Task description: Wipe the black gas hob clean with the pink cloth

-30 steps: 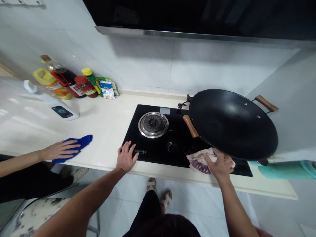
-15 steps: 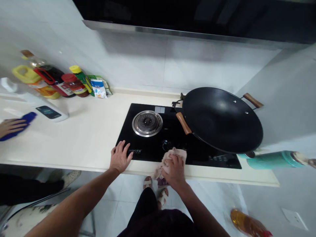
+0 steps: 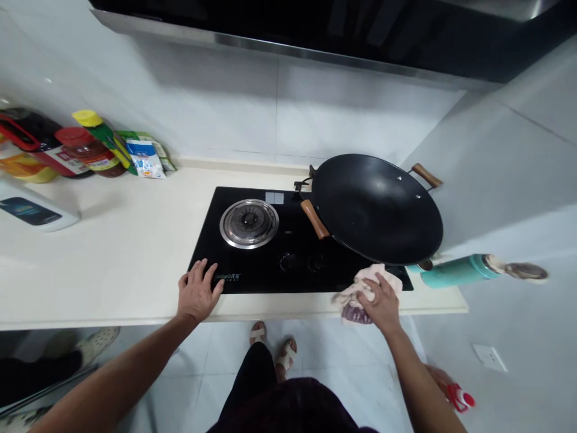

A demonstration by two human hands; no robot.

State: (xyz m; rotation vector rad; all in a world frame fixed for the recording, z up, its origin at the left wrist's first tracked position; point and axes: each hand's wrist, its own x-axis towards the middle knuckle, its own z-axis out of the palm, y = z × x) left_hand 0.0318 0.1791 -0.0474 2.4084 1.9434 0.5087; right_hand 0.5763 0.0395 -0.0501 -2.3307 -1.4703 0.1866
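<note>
A black glass gas stove (image 3: 256, 270) is set into the cream counter. My right hand (image 3: 381, 300) presses a pale pink cloth (image 3: 351, 294) with a purple patch onto the stove's front right edge, its fingers bent over the fabric. My left hand (image 3: 198, 291) rests with spread fingers on the front left corner of the stove, holding nothing. Between and behind the hands lies the bare left burner (image 3: 249, 224). A large black wok (image 3: 378, 207) with wooden handles sits over the right side, just behind the cloth.
A teal flask (image 3: 460, 270) stands at the counter's right end by the wall. Sauce bottles, a red-lidded jar (image 3: 92, 153), seasoning packets (image 3: 146, 159) and a white bottle (image 3: 38, 207) line the left. A range hood (image 3: 288, 36) hangs above. A red-capped bottle (image 3: 451, 391) is on the floor.
My right hand has slid the cloth rightward along the stove's front edge. My left hand stays at the left corner. The view has shifted right, and the other person's hand with the blue cloth is out of frame.
</note>
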